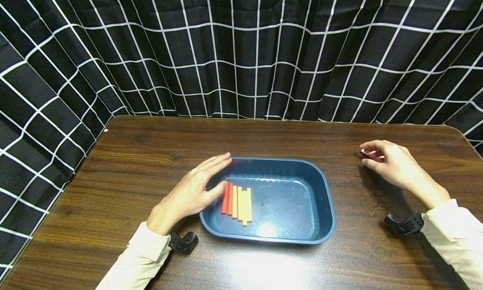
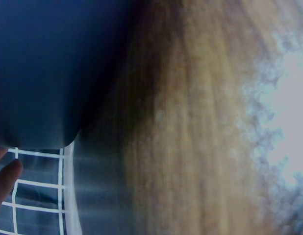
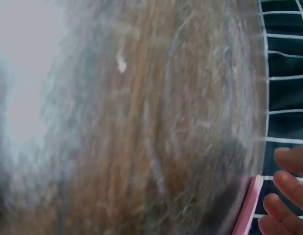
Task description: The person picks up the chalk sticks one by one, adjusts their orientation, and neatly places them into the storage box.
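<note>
A blue plastic tub (image 1: 327, 206) stands on the brown table. Inside it, at the left, lie two red sticks (image 1: 228, 200) and several pale yellow sticks (image 1: 242, 204), side by side. My left hand (image 1: 190, 189) lies over the tub's left rim with fingers straight, its thumb reaching inside close to the red sticks' upper ends. To the right of the tub, my right hand (image 1: 392, 162) holds a small, flat pink thing (image 1: 372, 155) between thumb and fingers, just above the table. Its pale-edged side (image 3: 248, 208) shows in the right wrist view; its exact kind is unclear.
The wooden table (image 1: 151, 149) runs back to a black curtain (image 1: 245, 51) with a white grid, which also lines the left side. Bright glare lies on the table in front of the tub. Each wrist wears a black camera band (image 1: 183, 242).
</note>
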`<state>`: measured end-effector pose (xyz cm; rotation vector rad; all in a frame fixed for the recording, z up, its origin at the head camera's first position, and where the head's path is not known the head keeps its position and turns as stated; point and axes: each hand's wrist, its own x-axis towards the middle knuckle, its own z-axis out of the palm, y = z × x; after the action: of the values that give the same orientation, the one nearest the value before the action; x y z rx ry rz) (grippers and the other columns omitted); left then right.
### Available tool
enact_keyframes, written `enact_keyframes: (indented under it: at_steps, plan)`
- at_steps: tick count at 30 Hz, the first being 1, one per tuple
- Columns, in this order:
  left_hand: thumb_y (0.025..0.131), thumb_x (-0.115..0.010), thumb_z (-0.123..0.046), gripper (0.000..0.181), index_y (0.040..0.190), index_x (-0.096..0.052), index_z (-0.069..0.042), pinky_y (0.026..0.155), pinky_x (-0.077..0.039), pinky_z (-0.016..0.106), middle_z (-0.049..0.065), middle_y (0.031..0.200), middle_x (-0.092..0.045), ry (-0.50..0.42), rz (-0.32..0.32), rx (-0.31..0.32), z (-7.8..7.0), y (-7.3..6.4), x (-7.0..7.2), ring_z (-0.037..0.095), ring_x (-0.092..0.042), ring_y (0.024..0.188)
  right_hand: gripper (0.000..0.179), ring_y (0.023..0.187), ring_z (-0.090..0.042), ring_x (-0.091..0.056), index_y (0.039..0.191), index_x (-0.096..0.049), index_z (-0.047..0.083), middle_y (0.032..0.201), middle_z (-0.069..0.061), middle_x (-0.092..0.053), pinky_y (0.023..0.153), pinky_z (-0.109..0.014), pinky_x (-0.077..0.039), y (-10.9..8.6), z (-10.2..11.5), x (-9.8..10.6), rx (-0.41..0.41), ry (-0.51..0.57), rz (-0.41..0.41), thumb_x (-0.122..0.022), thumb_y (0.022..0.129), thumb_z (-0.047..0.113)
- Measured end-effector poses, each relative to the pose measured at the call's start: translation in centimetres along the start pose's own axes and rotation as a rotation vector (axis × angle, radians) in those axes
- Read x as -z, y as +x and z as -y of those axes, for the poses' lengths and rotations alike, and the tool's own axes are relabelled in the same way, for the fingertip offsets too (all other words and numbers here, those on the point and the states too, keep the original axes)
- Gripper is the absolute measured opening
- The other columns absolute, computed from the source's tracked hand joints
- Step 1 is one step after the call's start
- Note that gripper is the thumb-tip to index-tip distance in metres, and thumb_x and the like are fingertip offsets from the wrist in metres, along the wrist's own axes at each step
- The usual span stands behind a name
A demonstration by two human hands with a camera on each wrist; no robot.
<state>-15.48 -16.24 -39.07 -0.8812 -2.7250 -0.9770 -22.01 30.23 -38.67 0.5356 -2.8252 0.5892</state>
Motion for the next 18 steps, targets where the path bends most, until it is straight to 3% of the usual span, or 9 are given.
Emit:
enact_keyframes:
  at_steps: [9,14,18]
  plan:
    - [0.092,-0.067,-0.016,0.054,0.143,-0.053,-0.006,0.12,-0.034,0.045,0.009,0.153,-0.048,-0.003,0.0,0.002,0.1,0.1,-0.1,0.029,-0.043,0.144,0.027,0.076,-0.02,-0.058,0.104,-0.07,-0.005,0.09,-0.02,-0.071,0.062,-0.034,-0.044,-0.1,-1.1,-0.1,0.033,-0.084,-0.003,-0.075,0.079,0.001]
    - [0.092,-0.067,-0.017,0.054,0.142,-0.053,-0.005,0.12,-0.035,0.046,0.01,0.152,-0.048,0.002,-0.005,-0.003,0.1,0.0,-0.1,0.03,-0.043,0.143,0.028,0.078,-0.03,-0.061,0.105,-0.068,-0.009,0.091,-0.025,-0.069,0.063,-0.04,-0.045,-0.2,-1.6,-0.2,0.031,-0.092,0.031,-0.074,0.079,-0.001]
    - [0.092,-0.067,-0.017,0.053,0.142,-0.054,-0.005,0.119,-0.035,0.045,0.009,0.152,-0.049,0.004,-0.011,-0.01,0.1,0.0,-0.1,0.03,-0.044,0.143,0.026,0.076,-0.028,-0.061,0.103,-0.069,-0.009,0.086,-0.021,-0.07,0.062,-0.039,-0.045,-0.1,-1.8,-0.2,0.039,-0.094,0.042,-0.073,0.079,-0.001]
